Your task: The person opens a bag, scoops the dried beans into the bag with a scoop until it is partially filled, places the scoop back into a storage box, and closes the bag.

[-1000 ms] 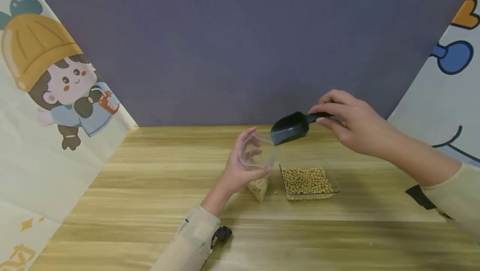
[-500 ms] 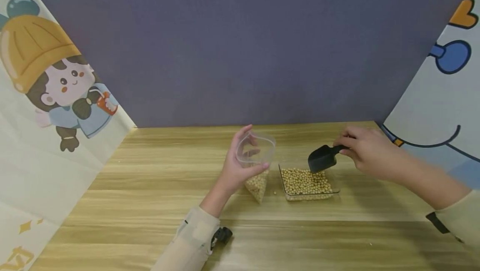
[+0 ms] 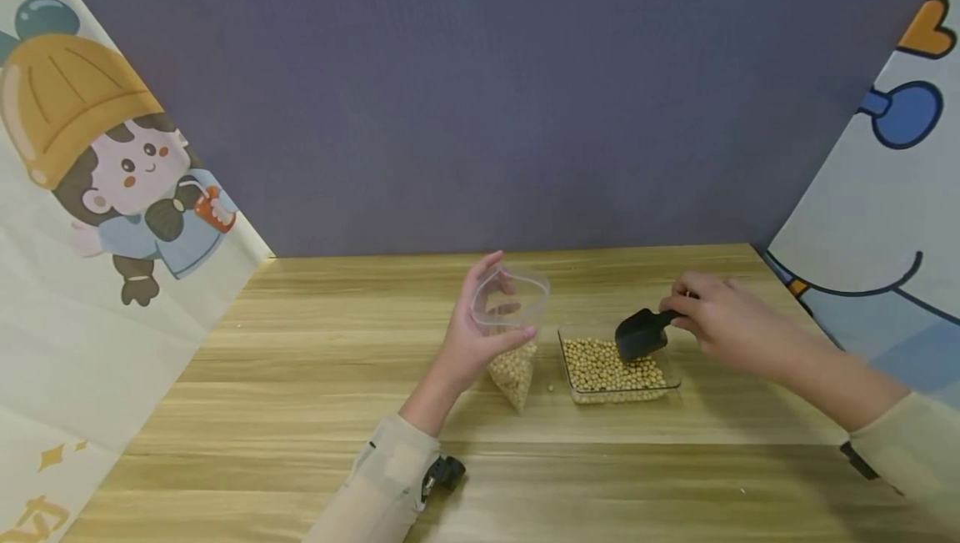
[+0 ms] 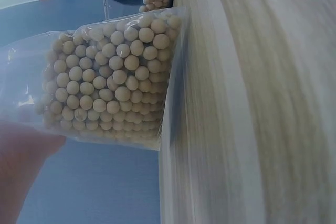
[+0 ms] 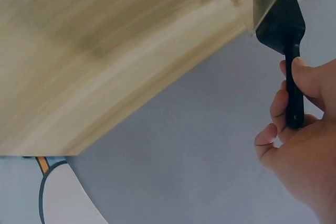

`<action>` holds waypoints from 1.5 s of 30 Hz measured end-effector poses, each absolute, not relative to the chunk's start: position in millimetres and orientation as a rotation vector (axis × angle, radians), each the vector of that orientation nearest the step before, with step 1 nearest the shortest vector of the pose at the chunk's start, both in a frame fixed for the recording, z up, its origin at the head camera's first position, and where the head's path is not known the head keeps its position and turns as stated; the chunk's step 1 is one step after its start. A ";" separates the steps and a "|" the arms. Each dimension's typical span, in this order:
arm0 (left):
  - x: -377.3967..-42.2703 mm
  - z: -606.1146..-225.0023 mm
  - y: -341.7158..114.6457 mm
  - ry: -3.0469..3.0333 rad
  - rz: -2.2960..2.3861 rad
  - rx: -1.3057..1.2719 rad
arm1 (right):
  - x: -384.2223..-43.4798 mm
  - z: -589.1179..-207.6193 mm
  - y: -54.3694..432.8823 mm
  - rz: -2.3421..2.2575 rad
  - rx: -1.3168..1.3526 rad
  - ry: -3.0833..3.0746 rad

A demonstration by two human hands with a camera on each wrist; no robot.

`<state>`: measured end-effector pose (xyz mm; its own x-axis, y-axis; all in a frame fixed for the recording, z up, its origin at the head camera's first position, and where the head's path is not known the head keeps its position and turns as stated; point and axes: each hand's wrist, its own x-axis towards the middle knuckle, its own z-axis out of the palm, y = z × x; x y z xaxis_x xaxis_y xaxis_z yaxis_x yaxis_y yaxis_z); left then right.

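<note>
My left hand (image 3: pixel 472 343) holds a clear plastic bag (image 3: pixel 512 372) by its wide-open mouth, fingers and thumb around the rim. Pale round soybeans (image 4: pixel 113 77) fill the bag's lower part in the left wrist view. In my right hand (image 3: pixel 720 314) is a black scoop (image 3: pixel 641 334), gripped by its handle, as the right wrist view shows too. The scoop's blade dips into a clear rectangular container (image 3: pixel 626 398) of soybeans (image 3: pixel 607 366), its front edge at the beans. What lies inside the scoop is hidden.
One loose soybean (image 3: pixel 551 388) lies on the wooden table (image 3: pixel 300 409) between bag and container. A grey-blue wall (image 3: pixel 480 109) rises behind the table, with cartoon-printed panels (image 3: pixel 75 343) at both sides.
The scoop went from beside the bag's mouth rightward and down into the container, tipping toward the beans. My left hand and the bag stay nearly in place.
</note>
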<state>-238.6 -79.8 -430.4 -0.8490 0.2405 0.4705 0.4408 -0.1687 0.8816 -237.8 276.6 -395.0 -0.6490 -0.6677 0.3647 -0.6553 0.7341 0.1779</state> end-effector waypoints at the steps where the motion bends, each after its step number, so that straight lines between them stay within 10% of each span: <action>1: -238.7 -430.6 -79.8 -1.926 -2.161 -0.799 | -238.0 -396.5 276.4 -0.030 1.013 -2.529; 45: -239.8 -431.8 -79.9 -1.901 -2.211 -0.799 | -233.3 -439.7 254.7 0.467 1.034 -2.703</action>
<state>-239.8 -79.9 -431.8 -0.8537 0.2450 0.4595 0.4176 -0.2052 0.8852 -233.3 254.7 -439.7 -0.7318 -0.6100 0.3039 -0.6766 0.7038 -0.2166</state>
